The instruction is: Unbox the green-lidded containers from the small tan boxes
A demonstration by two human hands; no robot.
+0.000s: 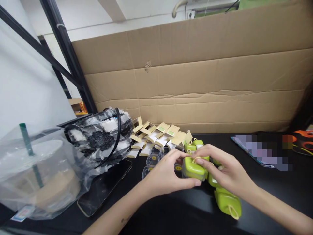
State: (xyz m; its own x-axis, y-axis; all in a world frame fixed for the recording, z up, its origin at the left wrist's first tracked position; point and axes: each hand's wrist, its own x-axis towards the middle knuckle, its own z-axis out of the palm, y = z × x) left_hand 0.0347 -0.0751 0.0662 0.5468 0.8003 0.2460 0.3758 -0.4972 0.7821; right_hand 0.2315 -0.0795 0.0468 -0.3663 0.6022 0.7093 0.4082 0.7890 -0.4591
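My left hand [165, 173] is closed around a small clear box with a green lid [193, 168], its thumb along the near lower edge. From the right, my right hand [223, 164] pinches at the yellow loop on top of that lid. More green lids with yellow loops lie under and beside my right hand, one of them a green lid [226, 202] nearest me. Several clear boxes [153, 159] with round yellow stickers stand behind my left hand, partly hidden by it.
Behind the clear boxes lie several opened small cartons [160, 138]. To the left are a black-and-white fuzzy bag [102, 130], a dark phone [105, 189] and a bagged iced drink [53, 182]. On the right are another phone [259, 151] and orange-handled scissors [304, 140]. A cardboard sheet [195, 71] stands behind the black table.
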